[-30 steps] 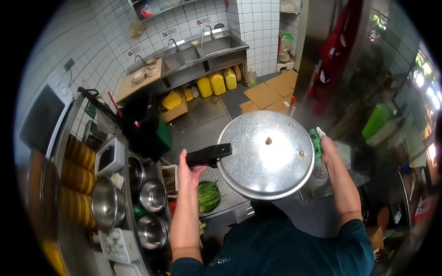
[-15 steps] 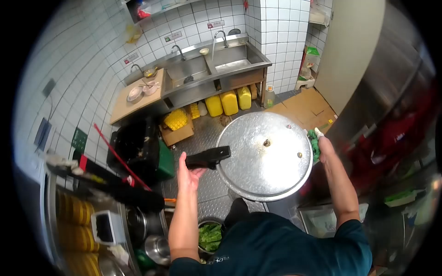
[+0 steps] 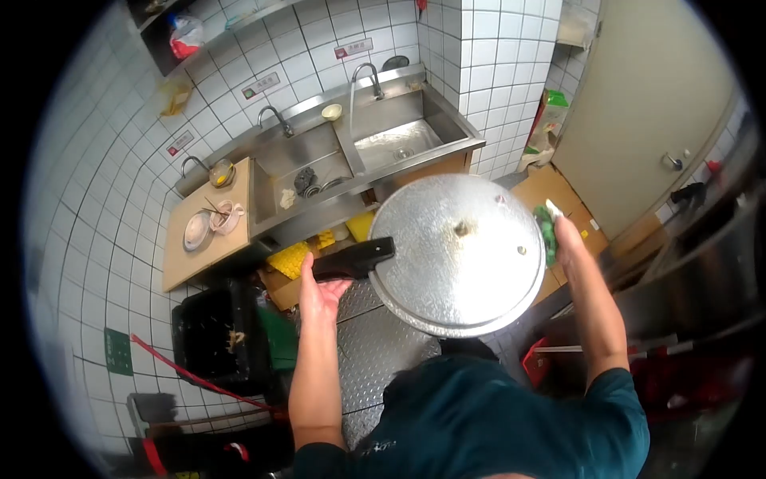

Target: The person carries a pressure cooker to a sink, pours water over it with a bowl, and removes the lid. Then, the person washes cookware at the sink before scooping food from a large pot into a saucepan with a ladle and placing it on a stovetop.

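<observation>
A large silver pressure cooker with its lid on is held out before my body. Small valves stand up from the lid. My left hand is closed around its long black handle on the left. On the far side, my right hand grips the cooker's right edge through a green cloth; whatever handle lies under that cloth is hidden, and some of the fingers are too.
Ahead is a steel double sink, water running from the right faucet. A board with bowls adjoins it on the left. A black bin stands below left. Cardboard lies before the door.
I have moved closer to the sink with the pressure cooker still in both hands. The shelves and the pot of greens at lower left have left the view, and more of the door shows.
</observation>
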A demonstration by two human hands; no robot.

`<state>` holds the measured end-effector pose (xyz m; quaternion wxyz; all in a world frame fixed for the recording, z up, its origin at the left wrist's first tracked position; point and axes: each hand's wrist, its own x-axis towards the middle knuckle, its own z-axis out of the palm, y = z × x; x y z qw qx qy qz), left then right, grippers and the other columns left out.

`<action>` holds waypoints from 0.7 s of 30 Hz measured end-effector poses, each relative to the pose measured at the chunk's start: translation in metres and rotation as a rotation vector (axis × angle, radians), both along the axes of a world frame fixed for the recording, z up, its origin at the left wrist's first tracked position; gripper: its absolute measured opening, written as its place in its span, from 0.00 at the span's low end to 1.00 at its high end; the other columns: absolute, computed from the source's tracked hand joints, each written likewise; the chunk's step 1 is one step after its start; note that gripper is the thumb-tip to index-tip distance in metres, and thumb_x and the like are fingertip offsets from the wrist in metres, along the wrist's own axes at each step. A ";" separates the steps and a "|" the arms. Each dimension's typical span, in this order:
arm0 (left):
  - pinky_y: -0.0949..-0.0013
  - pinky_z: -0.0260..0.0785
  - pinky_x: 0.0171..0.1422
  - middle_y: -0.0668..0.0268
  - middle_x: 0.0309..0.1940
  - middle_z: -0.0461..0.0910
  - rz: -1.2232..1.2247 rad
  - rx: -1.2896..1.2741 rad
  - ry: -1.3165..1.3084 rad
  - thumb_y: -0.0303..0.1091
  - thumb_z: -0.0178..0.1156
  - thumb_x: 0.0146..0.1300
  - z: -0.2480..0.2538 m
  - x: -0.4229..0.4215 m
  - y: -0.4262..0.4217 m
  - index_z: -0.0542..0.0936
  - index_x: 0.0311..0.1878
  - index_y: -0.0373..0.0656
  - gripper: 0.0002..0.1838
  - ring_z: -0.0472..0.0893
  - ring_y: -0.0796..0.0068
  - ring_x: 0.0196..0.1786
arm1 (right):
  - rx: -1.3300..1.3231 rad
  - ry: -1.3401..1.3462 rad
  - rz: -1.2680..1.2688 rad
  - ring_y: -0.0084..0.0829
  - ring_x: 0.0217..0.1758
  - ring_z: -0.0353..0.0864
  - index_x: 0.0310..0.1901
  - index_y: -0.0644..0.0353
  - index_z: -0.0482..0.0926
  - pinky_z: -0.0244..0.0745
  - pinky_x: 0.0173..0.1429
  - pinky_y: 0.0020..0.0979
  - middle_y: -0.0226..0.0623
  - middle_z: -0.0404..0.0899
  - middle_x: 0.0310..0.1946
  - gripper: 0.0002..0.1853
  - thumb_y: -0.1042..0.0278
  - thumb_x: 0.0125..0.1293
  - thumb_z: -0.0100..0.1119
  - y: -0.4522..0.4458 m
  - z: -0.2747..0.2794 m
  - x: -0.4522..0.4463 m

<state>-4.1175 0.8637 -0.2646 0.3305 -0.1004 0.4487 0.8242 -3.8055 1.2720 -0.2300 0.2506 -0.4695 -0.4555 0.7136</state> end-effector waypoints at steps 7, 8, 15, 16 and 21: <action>0.41 0.71 0.70 0.46 0.61 0.77 0.141 -0.042 -0.011 0.62 0.67 0.62 0.019 -0.122 0.118 0.70 0.68 0.34 0.44 0.79 0.45 0.61 | 0.016 -0.018 0.165 0.26 0.35 0.80 0.49 0.58 0.83 0.77 0.41 0.32 0.30 0.83 0.34 0.20 0.60 0.81 0.38 0.161 0.009 -0.177; 0.41 0.70 0.70 0.46 0.62 0.76 0.152 -0.037 0.003 0.62 0.67 0.62 0.022 -0.137 0.135 0.69 0.68 0.34 0.44 0.79 0.45 0.62 | 0.037 -0.020 0.161 0.27 0.36 0.81 0.49 0.59 0.83 0.78 0.42 0.32 0.31 0.84 0.36 0.20 0.60 0.81 0.38 0.187 0.004 -0.199; 0.41 0.75 0.66 0.48 0.58 0.80 0.204 -0.005 -0.057 0.57 0.66 0.65 -0.007 -0.293 0.249 0.74 0.61 0.33 0.36 0.83 0.47 0.58 | 0.032 -0.087 0.217 0.27 0.37 0.81 0.45 0.56 0.83 0.78 0.43 0.33 0.30 0.84 0.35 0.18 0.56 0.80 0.43 0.305 -0.006 -0.364; 0.41 0.75 0.66 0.48 0.57 0.80 0.200 0.011 -0.044 0.56 0.66 0.65 -0.012 -0.310 0.264 0.74 0.60 0.33 0.35 0.83 0.46 0.58 | 0.001 -0.009 0.144 0.26 0.34 0.79 0.43 0.54 0.84 0.77 0.40 0.32 0.29 0.83 0.33 0.20 0.52 0.80 0.44 0.314 -0.009 -0.391; 0.41 0.76 0.65 0.49 0.54 0.81 0.258 0.000 -0.076 0.54 0.66 0.65 -0.030 -0.369 0.324 0.75 0.58 0.33 0.33 0.83 0.46 0.57 | -0.029 -0.089 0.187 0.27 0.34 0.79 0.43 0.55 0.84 0.76 0.38 0.33 0.29 0.82 0.32 0.21 0.48 0.79 0.46 0.385 -0.041 -0.468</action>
